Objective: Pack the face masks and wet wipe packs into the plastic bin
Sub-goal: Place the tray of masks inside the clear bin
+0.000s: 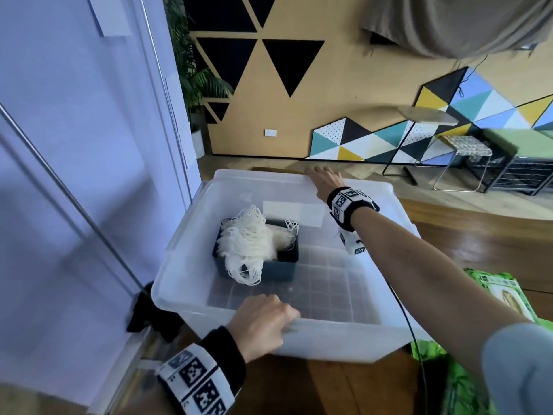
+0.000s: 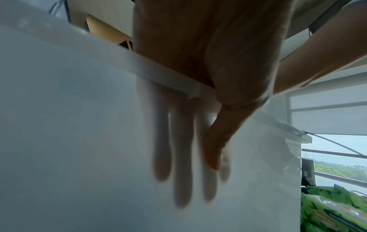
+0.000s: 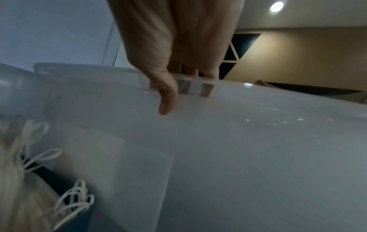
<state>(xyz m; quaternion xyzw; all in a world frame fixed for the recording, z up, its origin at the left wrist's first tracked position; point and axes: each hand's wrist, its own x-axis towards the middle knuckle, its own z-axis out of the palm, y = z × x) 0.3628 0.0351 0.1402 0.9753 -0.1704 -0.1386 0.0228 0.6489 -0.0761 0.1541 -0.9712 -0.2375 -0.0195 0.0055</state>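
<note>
A translucent plastic bin (image 1: 344, 330) stands on a wooden surface. Inside it is a dark blue box (image 1: 284, 266) heaped with white face masks (image 1: 248, 244), their ear loops spilling over the edge. My left hand (image 1: 263, 322) grips the bin's near rim. The left wrist view shows that hand (image 2: 198, 180) with fingers inside the wall (image 2: 69, 125) and thumb outside. My right hand (image 1: 324, 178) holds the far rim. In the right wrist view its (image 3: 184, 97) thumb lies inside and its fingers hook over the edge. Green wet wipe packs (image 1: 505, 295) lie right of the bin, outside it.
A pale glass door and wall (image 1: 74, 175) run close along the bin's left side. A black object (image 1: 149, 313) sits by the bin's near left corner. A dark cable (image 1: 414, 339) crosses near the wipe packs (image 2: 333, 211). Wire stools (image 1: 466, 163) stand at the back right.
</note>
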